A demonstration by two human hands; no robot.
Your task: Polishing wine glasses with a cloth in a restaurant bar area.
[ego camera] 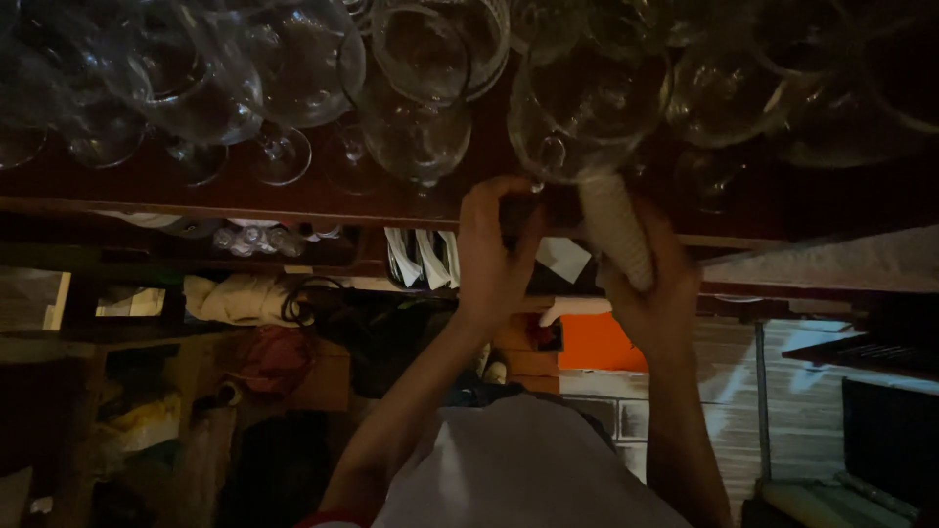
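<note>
A clear, round-bowled wine glass (pixel 577 108) lies at the near edge of the dark wooden table (pixel 782 210), amid other empty glasses (pixel 245 78). The left hand (pixel 494 249) has its fingers grasping the glass's base. The right hand (pixel 655 284), just right of it, clenches a rolled white cloth (pixel 616 230) against the bowl.

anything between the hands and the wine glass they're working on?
Nothing visible. The left hand grips the stem area of the wine glass directly; the right hand holds a white cloth against its bowl. Neighbouring glasses crowd the dark wooden shelf close beside it, but none sits between.
</note>
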